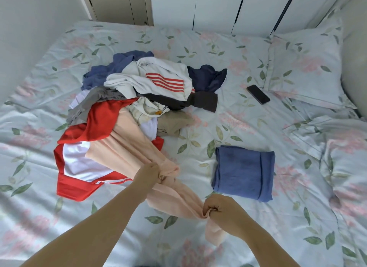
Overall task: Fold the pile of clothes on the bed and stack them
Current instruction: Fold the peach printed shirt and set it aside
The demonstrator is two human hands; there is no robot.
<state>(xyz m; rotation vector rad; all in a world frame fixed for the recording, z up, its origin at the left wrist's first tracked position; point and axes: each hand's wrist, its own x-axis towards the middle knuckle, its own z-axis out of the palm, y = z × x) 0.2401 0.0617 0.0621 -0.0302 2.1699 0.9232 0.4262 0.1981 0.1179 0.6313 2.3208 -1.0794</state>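
Fingers (pixel 158 173) of left hand (pixel 152 172) curled tight, bunching peach garment (pixel 123 149) at near edge of pile (pixel 151 83); right hand (pixel 219 208) pinches its near end. Soft, light, limp: judged best held by hem corners. Folded blue garment (pixel 243 173) lies right.

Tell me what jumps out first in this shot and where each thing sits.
The jumbled pile of clothes in the middle of the floral bed draws the eye first, with a red and white jersey on its near edge. In front, the left hand and right hand grip a peach garment that trails out of the pile. To their right lies one folded blue garment.
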